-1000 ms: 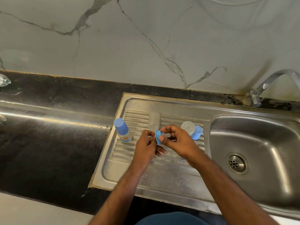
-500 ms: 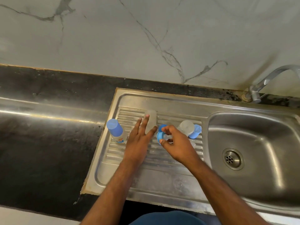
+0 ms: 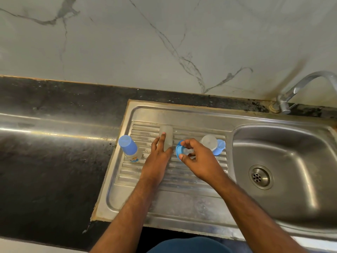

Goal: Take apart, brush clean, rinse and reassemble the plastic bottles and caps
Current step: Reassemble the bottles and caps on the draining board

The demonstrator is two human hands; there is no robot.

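A clear plastic bottle body stands on the ribbed drainboard. My left hand reaches around it, fingers stretched along its side and touching it. My right hand pinches a blue screw ring with a clear teat just right of that bottle. At the drainboard's left edge stands a capped bottle with a blue cover. To the right, a second clear bottle lies beside a blue cap.
The steel sink basin with its drain lies to the right. A chrome tap rises at the back right. Black stone counter extends left, with a marble wall behind.
My left hand let go of the blue ring and reached forward to the clear bottle body. My right hand kept the ring and teat and lowered toward the drainboard.
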